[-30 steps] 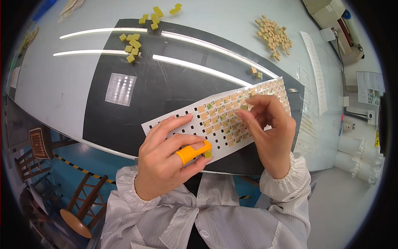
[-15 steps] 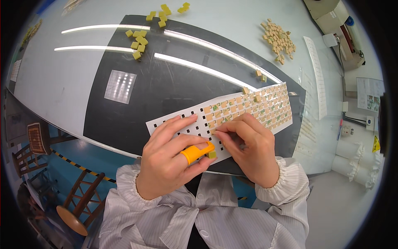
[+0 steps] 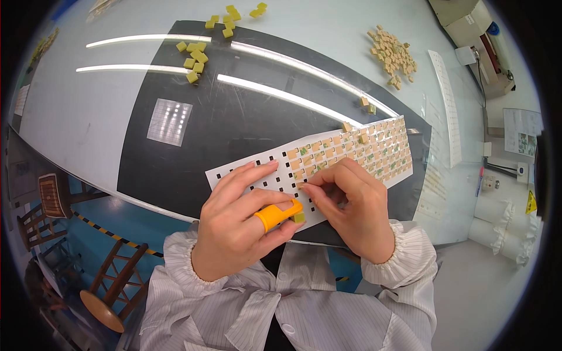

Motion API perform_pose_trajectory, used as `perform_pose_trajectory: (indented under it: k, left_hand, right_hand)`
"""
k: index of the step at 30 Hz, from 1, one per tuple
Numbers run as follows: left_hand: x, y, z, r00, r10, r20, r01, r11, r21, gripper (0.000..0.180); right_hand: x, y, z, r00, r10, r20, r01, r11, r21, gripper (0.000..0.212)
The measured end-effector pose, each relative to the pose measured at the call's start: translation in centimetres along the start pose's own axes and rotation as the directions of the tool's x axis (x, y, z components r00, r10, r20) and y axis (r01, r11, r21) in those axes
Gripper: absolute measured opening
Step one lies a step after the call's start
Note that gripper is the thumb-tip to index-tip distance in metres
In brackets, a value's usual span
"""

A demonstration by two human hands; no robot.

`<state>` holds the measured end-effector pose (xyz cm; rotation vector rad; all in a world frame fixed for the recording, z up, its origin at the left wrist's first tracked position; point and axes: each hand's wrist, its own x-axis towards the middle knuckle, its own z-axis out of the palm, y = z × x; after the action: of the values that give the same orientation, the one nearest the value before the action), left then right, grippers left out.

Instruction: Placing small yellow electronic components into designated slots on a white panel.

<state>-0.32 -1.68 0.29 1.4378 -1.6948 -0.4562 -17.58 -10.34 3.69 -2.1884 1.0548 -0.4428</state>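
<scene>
A white sheet [image 3: 228, 170] with rows of black square marks lies slanted under both hands. Small tan squares [image 3: 391, 153], some with green print, fill its right part in rows. Over the left part spreads my left hand [image 3: 234, 225], with an orange finger sleeve [image 3: 273, 216] on one finger. Its thumb and that finger grip a small yellow-green block [image 3: 299, 217]. My right hand [image 3: 358, 202] pinches a small tan piece [image 3: 302, 186] against the sheet at the left end of the filled rows; fingertips partly hide it. Two tan blocks [image 3: 363, 139] rest on the sheet's upper part.
A dark mat [image 3: 216, 117] lies beneath the sheet on the pale table. Yellow-green blocks [image 3: 199, 57] are scattered at the far left, and a heap of tan blocks [image 3: 391, 55] at the far right. A clear square [image 3: 169, 121] lies left; stools [image 3: 114, 281] stand below.
</scene>
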Motion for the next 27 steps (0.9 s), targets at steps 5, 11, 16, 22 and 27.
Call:
perform_pose_trajectory:
  k: [5,11,16,22,27]
  left_hand:
    - [-0.1,0.0,0.0,1.000,-0.004,-0.002,0.004,1.000,0.002,0.022]
    - [-0.2,-0.1,0.1,1.000,0.007,-0.009,-0.007,1.000,0.003,0.022]
    - [-0.2,-0.2,0.2,1.000,0.013,-0.017,-0.013,1.000,0.000,0.025]
    - [-0.1,-0.3,0.1,1.000,0.024,-0.016,-0.024,1.000,0.001,0.025]
    - [-0.1,-0.3,0.1,1.000,0.021,-0.014,-0.021,1.000,-0.002,0.025]
  right_hand:
    - [0.2,-0.1,-0.7,0.995,0.080,0.062,-0.088,0.987,0.137,0.011]
    - [1.2,-0.4,-3.3,0.755,0.342,0.560,-0.641,0.567,0.518,0.012]
    - [1.2,-0.1,-3.0,0.645,0.301,0.703,-0.744,0.457,0.487,0.012]
    - [1.2,-0.1,-2.9,0.646,0.311,0.697,-0.744,0.464,0.481,0.012]
    - [1.2,-0.1,-2.7,0.634,0.334,0.697,-0.756,0.457,0.468,0.012]
